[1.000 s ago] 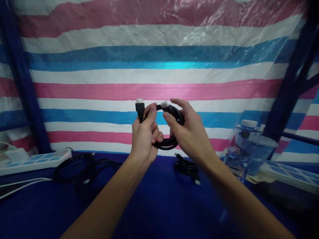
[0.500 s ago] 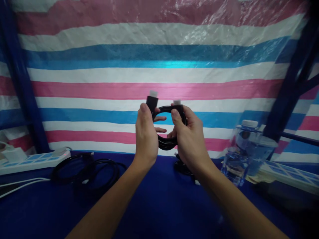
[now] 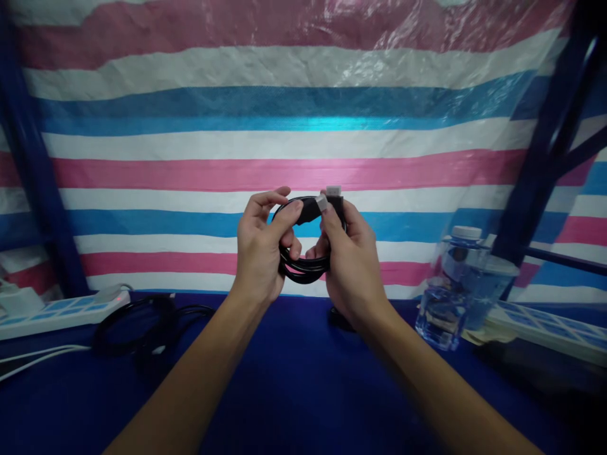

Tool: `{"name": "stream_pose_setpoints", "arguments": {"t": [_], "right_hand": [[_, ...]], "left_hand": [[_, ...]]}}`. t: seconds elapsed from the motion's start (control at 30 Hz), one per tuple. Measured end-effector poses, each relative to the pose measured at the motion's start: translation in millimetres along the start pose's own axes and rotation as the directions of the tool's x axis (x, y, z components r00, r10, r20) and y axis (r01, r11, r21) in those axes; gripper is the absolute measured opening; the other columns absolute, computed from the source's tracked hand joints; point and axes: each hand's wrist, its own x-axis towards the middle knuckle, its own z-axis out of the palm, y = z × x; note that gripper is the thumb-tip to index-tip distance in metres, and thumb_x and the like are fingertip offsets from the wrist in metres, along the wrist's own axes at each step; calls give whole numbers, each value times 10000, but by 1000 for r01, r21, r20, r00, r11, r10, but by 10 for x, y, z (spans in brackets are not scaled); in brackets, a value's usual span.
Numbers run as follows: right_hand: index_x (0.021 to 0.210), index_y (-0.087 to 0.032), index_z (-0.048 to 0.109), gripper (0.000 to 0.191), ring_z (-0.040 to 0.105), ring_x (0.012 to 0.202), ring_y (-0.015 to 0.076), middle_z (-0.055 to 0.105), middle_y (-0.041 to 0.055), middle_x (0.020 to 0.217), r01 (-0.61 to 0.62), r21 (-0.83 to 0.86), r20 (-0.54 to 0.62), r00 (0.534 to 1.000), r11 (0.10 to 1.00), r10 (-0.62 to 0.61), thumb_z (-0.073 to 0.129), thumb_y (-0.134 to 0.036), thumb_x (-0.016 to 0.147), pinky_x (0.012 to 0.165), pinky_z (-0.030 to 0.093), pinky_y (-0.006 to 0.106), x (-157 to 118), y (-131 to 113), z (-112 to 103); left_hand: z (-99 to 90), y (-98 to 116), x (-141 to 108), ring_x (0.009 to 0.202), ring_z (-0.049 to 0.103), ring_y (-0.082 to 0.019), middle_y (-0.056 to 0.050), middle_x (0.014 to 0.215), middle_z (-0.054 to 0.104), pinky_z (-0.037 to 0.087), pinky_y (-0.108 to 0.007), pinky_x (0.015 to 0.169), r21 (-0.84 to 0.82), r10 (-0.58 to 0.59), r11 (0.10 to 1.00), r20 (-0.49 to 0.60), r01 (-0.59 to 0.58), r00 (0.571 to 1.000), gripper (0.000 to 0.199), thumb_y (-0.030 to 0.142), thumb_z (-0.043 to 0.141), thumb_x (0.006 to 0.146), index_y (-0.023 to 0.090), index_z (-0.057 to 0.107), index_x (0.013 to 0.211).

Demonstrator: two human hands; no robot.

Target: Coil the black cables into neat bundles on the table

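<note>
A coiled black cable with two silver-tipped plugs is held up between my hands, above the blue table. My left hand is closed on the left side of the coil, its thumb on one black plug that lies tilted across the top of the loop and points right. My right hand grips the right side of the coil, with the other plug upright above its thumb. The tilted plug's tip is right by my right thumb.
Black cables and a white power strip lie at the left. At the right are a water bottle, a plastic cup and another power strip. A striped sheet hangs behind.
My left hand has turned, and its plug has swung from upright to tilted right, over the coil. Its fingers have curled round the loop. My right hand keeps its grip.
</note>
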Motion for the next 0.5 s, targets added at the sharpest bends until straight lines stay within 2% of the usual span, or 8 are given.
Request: {"name": "stream_pose_setpoints", "arguments": {"t": [0.13,0.2,0.27,0.33,0.4,0.43,0.5], "right_hand": [[907,-267,535,154,406,440,63,479,-37,710,19,-27,10,1000,999,-18,521,-407,843,424,394,208,6,-28,5],[939,-268,553,158,440,477,80,503,-26,714,50,-96,27,999,994,-47,534,-390,840,433,391,212,-10,-73,12],[993,-275,569,183,484,537,104,521,-14,714,97,-181,58,994,979,-88,549,-367,836,458,397,220,-30,-120,21],[1052,-285,570,231,516,594,128,535,-4,717,123,-241,88,991,963,-105,562,-349,830,483,405,230,-38,-153,25],[1071,-280,568,258,527,610,138,545,3,723,104,-258,95,992,961,-82,576,-335,820,486,409,234,-28,-166,17],[1067,-271,568,259,527,600,135,549,5,730,83,-258,92,994,963,-61,579,-330,816,481,411,234,-17,-167,5],[1039,-249,567,239,510,544,113,548,0,747,36,-247,85,996,968,-15,578,-328,814,472,424,236,15,-163,-33]], "left_hand": [[-46,-24,38,377,307,32,52,938,535,312,-137,317,-49,-70,996,-10,70,997,214,97,678,613,192,509,704],[-70,-47,30,374,328,22,50,939,546,319,-157,328,41,-61,997,-7,61,998,206,82,655,618,198,513,713],[-87,-58,10,418,404,-9,34,932,565,341,-173,365,231,58,972,-34,-49,998,171,98,633,658,210,531,738],[-95,-51,-9,525,494,-51,12,946,573,366,-178,417,436,230,881,-54,-184,972,156,117,617,700,225,560,796],[-92,-28,-12,630,538,-83,-6,997,564,380,-177,456,556,317,796,-47,-238,947,203,118,609,717,240,575,875],[-87,-12,-6,646,543,-89,-13,1020,558,382,-176,458,576,309,785,-43,-229,950,226,118,609,717,241,571,903],[-70,29,18,593,536,-78,-24,1047,546,389,-179,439,542,210,825,-35,-158,977,219,143,609,725,231,549,916]]}}
